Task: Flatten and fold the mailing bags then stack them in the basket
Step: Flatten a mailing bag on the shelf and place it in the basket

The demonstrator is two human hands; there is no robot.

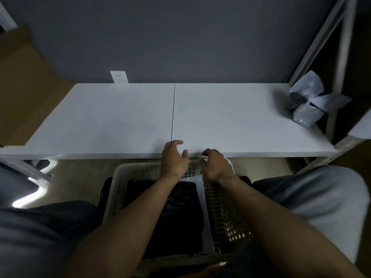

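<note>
Far right of right grip — mailing bags

Smeared at right of the frame: crumpled mailing bags, edges indistinct. Covered by both forearms at lower middle: much of the basket and its dark contents, too dim to identify. Right hand against the far rim: grip impossible to tell. Cut off at upper left: brown surface.

No readable text, labels, brands or numbers anywhere.
</note>
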